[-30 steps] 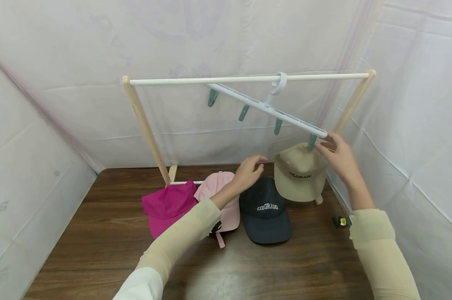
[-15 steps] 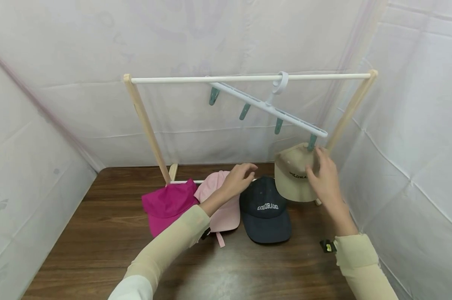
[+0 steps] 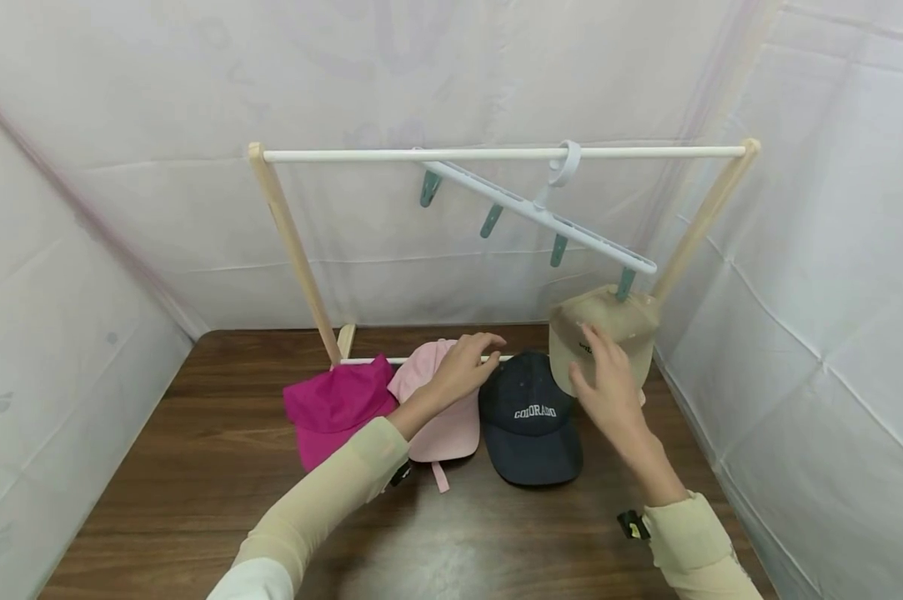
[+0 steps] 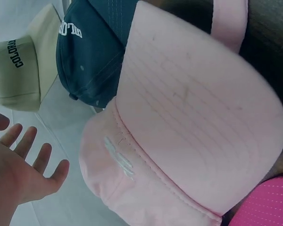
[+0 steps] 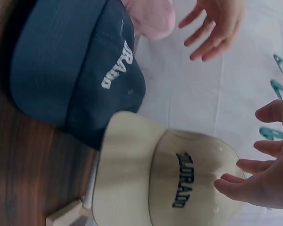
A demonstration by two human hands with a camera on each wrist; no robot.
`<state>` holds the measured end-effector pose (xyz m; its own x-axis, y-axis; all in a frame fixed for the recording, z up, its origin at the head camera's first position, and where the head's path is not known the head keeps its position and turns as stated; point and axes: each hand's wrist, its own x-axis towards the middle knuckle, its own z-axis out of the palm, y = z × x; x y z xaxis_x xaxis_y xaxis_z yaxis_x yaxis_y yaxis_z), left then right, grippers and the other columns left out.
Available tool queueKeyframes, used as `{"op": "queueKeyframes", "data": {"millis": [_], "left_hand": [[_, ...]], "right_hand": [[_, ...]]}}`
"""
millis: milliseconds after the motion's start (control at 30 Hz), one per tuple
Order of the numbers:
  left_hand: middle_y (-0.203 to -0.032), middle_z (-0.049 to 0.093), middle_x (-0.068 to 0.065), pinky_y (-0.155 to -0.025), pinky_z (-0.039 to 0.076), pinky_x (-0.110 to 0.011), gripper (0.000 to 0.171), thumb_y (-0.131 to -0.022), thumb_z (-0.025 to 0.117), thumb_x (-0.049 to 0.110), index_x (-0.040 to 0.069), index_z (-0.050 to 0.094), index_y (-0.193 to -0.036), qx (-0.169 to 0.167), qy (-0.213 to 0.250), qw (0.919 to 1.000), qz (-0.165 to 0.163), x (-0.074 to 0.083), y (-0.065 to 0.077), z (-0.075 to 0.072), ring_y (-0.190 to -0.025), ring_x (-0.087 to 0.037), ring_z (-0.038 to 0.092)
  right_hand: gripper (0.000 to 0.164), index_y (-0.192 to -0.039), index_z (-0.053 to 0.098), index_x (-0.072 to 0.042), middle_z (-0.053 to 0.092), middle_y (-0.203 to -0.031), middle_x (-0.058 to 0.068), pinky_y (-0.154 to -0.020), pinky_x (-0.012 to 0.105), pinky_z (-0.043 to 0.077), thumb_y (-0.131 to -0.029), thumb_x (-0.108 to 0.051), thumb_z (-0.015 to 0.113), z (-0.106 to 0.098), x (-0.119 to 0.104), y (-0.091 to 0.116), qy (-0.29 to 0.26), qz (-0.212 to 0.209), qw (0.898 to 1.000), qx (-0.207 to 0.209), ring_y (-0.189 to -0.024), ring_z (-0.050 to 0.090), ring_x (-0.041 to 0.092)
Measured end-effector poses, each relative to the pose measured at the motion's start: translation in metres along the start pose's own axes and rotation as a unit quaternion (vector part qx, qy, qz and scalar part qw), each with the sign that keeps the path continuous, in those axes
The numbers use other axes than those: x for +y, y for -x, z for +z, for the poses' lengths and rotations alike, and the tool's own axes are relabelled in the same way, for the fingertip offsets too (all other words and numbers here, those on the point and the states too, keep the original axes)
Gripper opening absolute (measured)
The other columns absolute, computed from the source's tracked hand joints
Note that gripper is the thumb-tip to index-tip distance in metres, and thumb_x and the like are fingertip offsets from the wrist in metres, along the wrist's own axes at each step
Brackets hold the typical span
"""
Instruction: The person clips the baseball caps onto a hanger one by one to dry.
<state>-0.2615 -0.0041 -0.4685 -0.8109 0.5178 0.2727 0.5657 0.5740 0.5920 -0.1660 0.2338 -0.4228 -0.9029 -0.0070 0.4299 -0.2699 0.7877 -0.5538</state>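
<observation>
A beige cap (image 3: 631, 321) hangs from the rightmost green clip (image 3: 626, 284) of a white hanger (image 3: 526, 206), which slants down to the right from the rack's bar. My right hand (image 3: 607, 383) is in front of this cap, fingers spread and holding nothing. My left hand (image 3: 462, 367), relaxed and holding nothing, hovers over the pink cap (image 4: 193, 103). Beside the pink cap lies a navy cap (image 3: 532, 417) with white COLORADO lettering. A magenta cap (image 3: 338, 408) is at the left of the row.
The rack has a white top bar (image 3: 346, 156) and wooden side posts (image 3: 293, 250). Three more green clips, such as the far-left clip (image 3: 430, 188), dangle from the hanger. The brown wooden table (image 3: 166, 467) is enclosed by white fabric walls (image 3: 834, 250).
My right hand has let go of the hanger's right end and moved down and left across the beige cap. My left hand has drawn slightly left. The beige cap stays hanging.
</observation>
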Motion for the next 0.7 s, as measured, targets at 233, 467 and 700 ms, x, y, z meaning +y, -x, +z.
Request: {"op": "queueKeyframes", "data": {"millis": [233, 467, 700], "left_hand": [[-0.113, 0.061, 0.005, -0.079, 0.045, -0.031, 0.028, -0.098, 0.048, 0.025, 0.016, 0.060, -0.121, 0.010, 0.003, 0.9999, 0.008, -0.003, 0.006, 0.000, -0.092, -0.015, 0.053], [-0.115, 0.060, 0.007, -0.087, 0.043, -0.031, 0.028, -0.097, 0.047, 0.028, 0.019, 0.059, -0.121, 0.013, -0.018, 0.9997, 0.004, -0.006, 0.012, 0.001, -0.093, -0.010, 0.051], [-0.123, 0.059, 0.006, -0.092, 0.043, -0.036, 0.029, -0.097, 0.048, 0.029, 0.020, 0.059, -0.122, 0.021, -0.046, 0.9986, 0.015, -0.007, 0.015, 0.004, -0.107, -0.014, 0.051]], "right_hand": [[0.056, -0.142, 0.039, -0.003, 0.034, -0.146, 0.022, -0.104, 0.058, 0.028, -0.091, -0.013, 0.059, 0.020, -0.003, 0.003, 0.001, -0.005, 0.999, -0.036, -0.133, 0.032, 0.041], [0.055, -0.145, 0.037, -0.009, 0.031, -0.149, 0.020, -0.105, 0.058, 0.026, -0.095, -0.021, 0.057, 0.036, -0.003, 0.007, -0.003, 0.009, 0.996, -0.094, -0.135, 0.029, 0.040], [0.055, -0.144, 0.037, -0.009, 0.032, -0.149, 0.017, -0.104, 0.055, 0.030, -0.095, -0.021, 0.057, 0.047, 0.001, 0.008, -0.010, 0.002, 0.993, -0.120, -0.136, 0.030, 0.036]]}}
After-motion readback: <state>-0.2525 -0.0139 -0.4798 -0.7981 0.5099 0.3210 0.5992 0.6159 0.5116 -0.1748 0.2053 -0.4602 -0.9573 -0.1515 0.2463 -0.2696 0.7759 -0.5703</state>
